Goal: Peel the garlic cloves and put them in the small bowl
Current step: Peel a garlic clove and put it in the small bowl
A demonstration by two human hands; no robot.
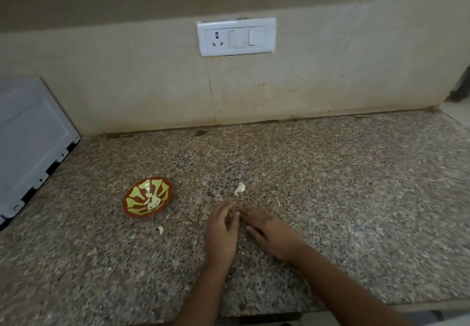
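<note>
As hands [221,231] [269,234] meet, bowl [126,208] holds cloves [153,201].

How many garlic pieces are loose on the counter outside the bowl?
2: one garlic piece beyond the left hand and right hand, another near the small bowl. Hands may hide more.

Polished stone, glazed bowl, smooth plastic

The counter [330,185] is seen as speckled granite-like stone with a dull polish; the small bowl [137,194] is glossily glazed; the switch plate [236,36] is smooth white plastic; the backsplash [152,84] is matt, stained.
</note>
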